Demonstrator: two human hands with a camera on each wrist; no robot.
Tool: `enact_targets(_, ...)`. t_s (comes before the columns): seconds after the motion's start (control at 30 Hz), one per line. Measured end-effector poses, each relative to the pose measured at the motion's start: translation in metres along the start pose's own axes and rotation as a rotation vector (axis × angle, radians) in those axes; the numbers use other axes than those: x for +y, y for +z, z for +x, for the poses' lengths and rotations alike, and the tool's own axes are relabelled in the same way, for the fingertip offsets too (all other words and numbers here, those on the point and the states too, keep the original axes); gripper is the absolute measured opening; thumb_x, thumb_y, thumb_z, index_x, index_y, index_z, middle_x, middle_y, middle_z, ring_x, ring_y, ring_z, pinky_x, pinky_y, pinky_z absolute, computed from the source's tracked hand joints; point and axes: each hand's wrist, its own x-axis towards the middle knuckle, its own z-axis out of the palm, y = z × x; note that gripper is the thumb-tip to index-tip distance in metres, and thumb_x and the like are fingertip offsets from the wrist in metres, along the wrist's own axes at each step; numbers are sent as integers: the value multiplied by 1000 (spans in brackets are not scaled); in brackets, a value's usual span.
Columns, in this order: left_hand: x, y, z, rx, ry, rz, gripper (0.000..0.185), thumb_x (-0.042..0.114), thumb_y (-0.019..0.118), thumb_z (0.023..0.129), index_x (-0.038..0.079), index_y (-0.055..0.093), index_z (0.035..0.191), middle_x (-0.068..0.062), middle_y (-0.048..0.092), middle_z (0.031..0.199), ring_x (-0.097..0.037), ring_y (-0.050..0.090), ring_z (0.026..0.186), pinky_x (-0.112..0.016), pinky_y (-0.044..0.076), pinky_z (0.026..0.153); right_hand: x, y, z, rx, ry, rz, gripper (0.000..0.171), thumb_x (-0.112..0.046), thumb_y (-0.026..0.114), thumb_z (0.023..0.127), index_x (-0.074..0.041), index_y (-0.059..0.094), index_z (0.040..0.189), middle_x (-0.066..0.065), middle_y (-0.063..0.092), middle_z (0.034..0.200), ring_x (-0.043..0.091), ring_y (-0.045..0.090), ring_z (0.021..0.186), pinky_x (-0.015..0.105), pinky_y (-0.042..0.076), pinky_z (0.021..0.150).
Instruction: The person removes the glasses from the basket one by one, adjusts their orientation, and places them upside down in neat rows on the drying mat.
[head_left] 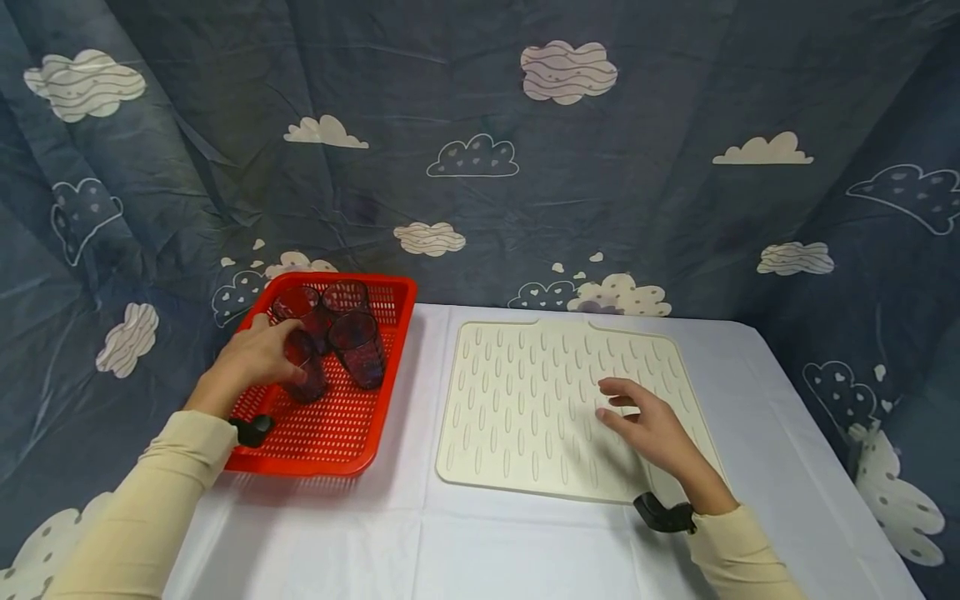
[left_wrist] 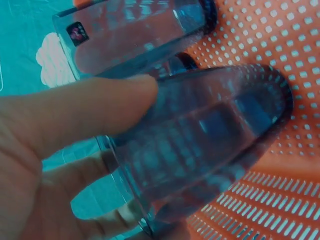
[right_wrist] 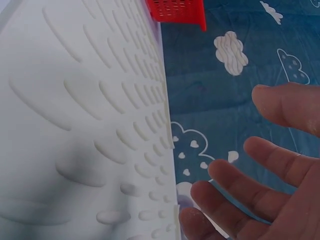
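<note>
L hand (head_left: 255,358) fingers (left_wrist: 90,107) curled round a dark cup (head_left: 306,375), gripping it inside red basket (head_left: 330,433) at 9 o'clock on bench (head_left: 420,533). Three more cups (head_left: 352,333) just beside, toward 12. R hand (head_left: 648,425) fingers (right_wrist: 260,185) spread loose, holding nothing, resting on cream mat (head_left: 525,400) at 3 o'clock.

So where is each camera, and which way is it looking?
Head: up on the person's head, looking forward and down at the table; both sleeves, the left hand and right hand show.
Left wrist: beside that hand, facing the dark tumbler it grips; thumb and fingers show.
Right wrist: under that hand, looking along the cream drying mat; open fingers show.
Shared: all three views show the red basket.
</note>
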Motion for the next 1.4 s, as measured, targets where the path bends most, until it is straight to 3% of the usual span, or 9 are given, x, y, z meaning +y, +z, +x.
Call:
enact_targets(0.27, 3, 2, -3, 5, 11, 60, 84, 29, 83, 72, 5, 43, 142, -34, 51, 126, -55, 51, 110, -69, 46, 90, 0, 3, -2, -20, 19, 13, 49, -22, 65, 95, -3, 51, 139, 25, 55, 139, 43, 58, 120, 56, 52, 94)
enact_targets(0.57, 3, 6, -1, 23, -15, 55, 88, 33, 83, 74, 1, 37, 142, -39, 43, 135, -61, 46, 114, -72, 43, 94, -1, 6, -3, -37, 45, 18, 50, -21, 64, 96, -3, 49, 140, 24, 50, 143, 45, 57, 123, 57, 51, 96)
enact_targets(0.87, 2, 7, -2, 88, -8, 78, 80, 40, 77, 77, 1, 40, 137, -32, 53, 127, -56, 54, 108, -70, 45, 89, -2, -2, -2, -41, 51, 26, 51, -24, 64, 97, -4, 48, 141, 23, 48, 145, 44, 56, 124, 57, 51, 97)
enact_targets(1.17, -5, -2, -17, 112, -49, 2, 89, 47, 75, 79, -3, 35, 141, -34, 52, 129, -57, 52, 108, -72, 44, 87, -3, -14, -4, -54, 71, 35, 53, -26, 62, 98, -5, 46, 144, 22, 46, 148, 45, 54, 127, 58, 49, 100)
enact_targets(1.4, 2, -22, -35, 190, -64, -67, 88, 48, 72, 82, -4, 35, 142, -33, 56, 122, -52, 54, 104, -67, 45, 82, 0, -16, -13, -45, 80, 48, 52, -25, 62, 98, -5, 46, 143, 23, 47, 147, 45, 54, 126, 58, 49, 100)
